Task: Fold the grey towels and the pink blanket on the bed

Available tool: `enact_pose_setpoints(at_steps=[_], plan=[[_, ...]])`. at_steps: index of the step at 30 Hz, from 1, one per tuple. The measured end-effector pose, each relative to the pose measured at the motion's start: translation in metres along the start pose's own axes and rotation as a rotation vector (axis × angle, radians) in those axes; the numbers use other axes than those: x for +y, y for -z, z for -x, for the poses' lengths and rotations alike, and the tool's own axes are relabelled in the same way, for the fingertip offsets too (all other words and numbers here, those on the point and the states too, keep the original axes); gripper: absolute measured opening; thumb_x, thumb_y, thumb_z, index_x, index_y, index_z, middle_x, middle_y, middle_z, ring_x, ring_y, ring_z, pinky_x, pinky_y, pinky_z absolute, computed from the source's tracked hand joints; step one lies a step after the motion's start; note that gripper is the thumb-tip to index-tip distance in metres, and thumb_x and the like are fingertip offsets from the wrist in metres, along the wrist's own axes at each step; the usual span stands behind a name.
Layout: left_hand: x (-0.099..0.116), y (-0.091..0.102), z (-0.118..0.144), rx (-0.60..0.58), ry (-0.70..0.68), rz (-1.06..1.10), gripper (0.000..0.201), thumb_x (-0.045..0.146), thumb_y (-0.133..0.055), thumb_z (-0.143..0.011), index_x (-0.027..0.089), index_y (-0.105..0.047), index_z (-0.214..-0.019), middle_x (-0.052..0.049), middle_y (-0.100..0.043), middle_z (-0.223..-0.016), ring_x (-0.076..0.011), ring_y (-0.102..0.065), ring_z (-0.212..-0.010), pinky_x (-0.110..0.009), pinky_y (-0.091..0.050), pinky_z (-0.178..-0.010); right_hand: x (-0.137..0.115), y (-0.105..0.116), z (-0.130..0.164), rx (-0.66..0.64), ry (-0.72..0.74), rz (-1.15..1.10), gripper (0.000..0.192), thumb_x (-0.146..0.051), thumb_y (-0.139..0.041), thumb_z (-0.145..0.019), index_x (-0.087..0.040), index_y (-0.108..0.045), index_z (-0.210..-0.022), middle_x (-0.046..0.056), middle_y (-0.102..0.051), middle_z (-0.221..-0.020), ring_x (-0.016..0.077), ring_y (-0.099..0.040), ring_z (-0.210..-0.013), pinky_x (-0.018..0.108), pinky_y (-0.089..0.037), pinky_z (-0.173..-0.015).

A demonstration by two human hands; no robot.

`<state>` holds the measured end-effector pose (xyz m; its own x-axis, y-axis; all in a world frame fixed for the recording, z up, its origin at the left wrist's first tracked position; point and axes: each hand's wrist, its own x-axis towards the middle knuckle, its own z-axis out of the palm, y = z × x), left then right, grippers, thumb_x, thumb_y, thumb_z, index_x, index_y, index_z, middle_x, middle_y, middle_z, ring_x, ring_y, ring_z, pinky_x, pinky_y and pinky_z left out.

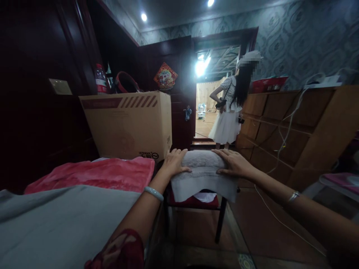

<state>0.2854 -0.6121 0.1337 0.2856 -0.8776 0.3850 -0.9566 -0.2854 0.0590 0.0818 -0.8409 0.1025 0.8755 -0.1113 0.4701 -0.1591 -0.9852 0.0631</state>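
Observation:
A folded grey towel [203,175] lies on top of a chair with a red seat [196,202], its front edge hanging over. My left hand [175,162] lies flat on the towel's left side, fingers spread. My right hand [234,163] presses flat on the towel's right side. Neither hand grips anything. A pale bangle is on my left wrist and a metal bracelet on my right.
A large cardboard box [129,125] stands to the left, with a pink towel [95,173] and a grey cloth [61,224] in front of it. A wooden counter [297,127] with white cables runs along the right. Another person [228,108] stands in the open doorway ahead.

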Motion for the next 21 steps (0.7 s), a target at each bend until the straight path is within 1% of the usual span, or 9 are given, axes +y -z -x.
enact_pose_setpoints(at_steps=[3,5,8,10,13,15,17,19,21], plan=[[-0.003,-0.005,0.002,0.008,-0.005,-0.02,0.077,0.053,-0.079,-0.071,0.025,-0.052,-0.137,-0.014,-0.063,-0.12,-0.0343,-0.054,-0.114,-0.047,-0.036,-0.103,0.008,-0.005,0.003,0.037,0.017,-0.018,0.076,-0.049,-0.067,-0.08,-0.024,-0.04,-0.147,0.015,-0.058,-0.128,0.0332,-0.057,-0.109,0.045,-0.045,-0.091],[-0.003,-0.005,0.003,0.015,-0.005,-0.04,0.073,0.052,-0.078,-0.072,0.025,-0.053,-0.135,-0.013,-0.063,-0.118,-0.0329,-0.055,-0.112,-0.044,-0.037,-0.101,0.009,-0.006,0.004,0.058,0.022,-0.021,0.072,-0.046,-0.067,-0.08,-0.024,-0.043,-0.145,0.014,-0.058,-0.127,0.0328,-0.057,-0.108,0.044,-0.045,-0.089],[-0.002,-0.002,0.002,-0.031,-0.001,-0.034,0.078,0.05,-0.079,-0.073,0.025,-0.049,-0.14,-0.013,-0.062,-0.122,-0.0326,-0.055,-0.115,-0.044,-0.037,-0.102,0.006,-0.007,0.004,0.058,0.022,-0.015,0.073,-0.045,-0.068,-0.079,-0.023,-0.043,-0.144,0.014,-0.058,-0.129,0.0328,-0.057,-0.109,0.044,-0.046,-0.089],[-0.003,0.001,0.005,-0.059,0.005,-0.009,0.087,0.046,-0.079,-0.073,0.024,-0.04,-0.147,-0.016,-0.055,-0.138,-0.0345,-0.049,-0.127,-0.047,-0.034,-0.107,0.005,-0.007,0.003,0.052,0.014,-0.009,0.074,-0.044,-0.068,-0.079,-0.022,-0.042,-0.145,0.015,-0.058,-0.129,0.0332,-0.057,-0.11,0.045,-0.046,-0.09],[-0.015,0.001,0.026,-0.023,0.054,0.035,0.101,0.042,-0.079,-0.073,0.026,-0.023,-0.156,-0.017,-0.024,-0.162,-0.0371,-0.025,-0.147,-0.054,-0.022,-0.117,0.008,-0.006,0.003,0.03,0.016,-0.021,0.078,-0.045,-0.067,-0.079,-0.023,-0.039,-0.148,0.015,-0.058,-0.132,0.0341,-0.057,-0.114,0.047,-0.046,-0.092],[-0.031,-0.001,0.056,0.008,0.116,0.07,0.102,0.042,-0.076,-0.074,0.028,-0.018,-0.157,-0.015,-0.011,-0.166,-0.0364,-0.015,-0.151,-0.056,-0.017,-0.118,0.01,-0.006,0.006,0.032,0.027,-0.037,0.081,-0.049,-0.066,-0.077,-0.024,-0.038,-0.149,0.016,-0.056,-0.135,0.0367,-0.055,-0.117,0.052,-0.046,-0.093],[-0.05,-0.002,0.102,-0.009,0.2,0.104,0.099,0.042,-0.073,-0.076,0.027,-0.018,-0.158,-0.015,-0.012,-0.166,-0.0352,-0.015,-0.151,-0.055,-0.018,-0.119,0.006,-0.006,0.008,0.098,0.045,-0.056,0.083,-0.056,-0.065,-0.075,-0.024,-0.041,-0.148,0.018,-0.053,-0.14,0.0423,-0.051,-0.123,0.06,-0.042,-0.096],[-0.067,0.0,0.159,-0.061,0.336,0.119,0.096,0.039,-0.072,-0.077,0.025,-0.022,-0.157,-0.016,-0.017,-0.165,-0.0347,-0.017,-0.151,-0.055,-0.019,-0.119,-0.007,-0.008,0.01,0.222,0.087,-0.114,0.08,-0.061,-0.062,-0.074,-0.025,-0.046,-0.145,0.018,-0.048,-0.145,0.0484,-0.043,-0.13,0.069,-0.034,-0.101],[-0.078,0.008,0.222,-0.111,0.508,0.112,0.091,0.036,-0.07,-0.077,0.023,-0.026,-0.156,-0.017,-0.021,-0.163,-0.0342,-0.019,-0.15,-0.056,-0.02,-0.119,-0.032,-0.014,0.009,0.311,0.166,-0.27,0.072,-0.063,-0.056,-0.078,-0.031,-0.05,-0.143,0.011,-0.044,-0.149,0.0491,-0.035,-0.136,0.07,-0.026,-0.109]])
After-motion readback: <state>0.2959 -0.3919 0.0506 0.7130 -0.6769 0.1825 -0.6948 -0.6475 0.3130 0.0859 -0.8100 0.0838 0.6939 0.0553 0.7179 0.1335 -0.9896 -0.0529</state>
